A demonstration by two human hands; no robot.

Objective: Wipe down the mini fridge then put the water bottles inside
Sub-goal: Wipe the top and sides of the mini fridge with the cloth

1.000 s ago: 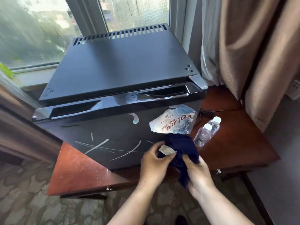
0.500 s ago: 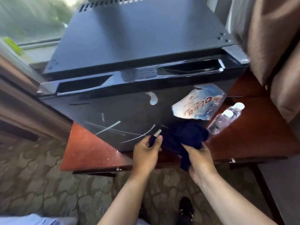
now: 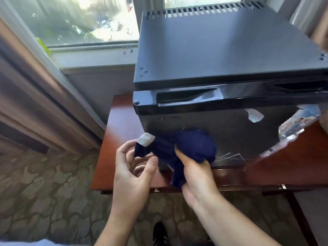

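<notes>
The black mini fridge point(image 3: 221, 55) stands on a red-brown wooden table point(image 3: 122, 121), its door shut, with white scratch marks low on the front. A bunched dark blue cloth point(image 3: 191, 144) with a white tag is pressed against the lower left of the door. My right hand point(image 3: 197, 174) grips the cloth from below. My left hand point(image 3: 131, 169) holds the cloth's left corner near the tag, fingers loosely curled. A plastic packet with red print point(image 3: 298, 125) clings to the door at the right. The water bottles are out of view.
A window and its sill point(image 3: 92, 54) lie behind and left of the fridge. Brown curtains point(image 3: 35, 96) hang at the left. Patterned carpet point(image 3: 44, 192) covers the floor below the table's front edge. My shoe shows at the bottom.
The view has swung left, so the fridge now sits at the right and the bottles have left the frame. The cloth and both hands have moved toward the door's lower left corner.
</notes>
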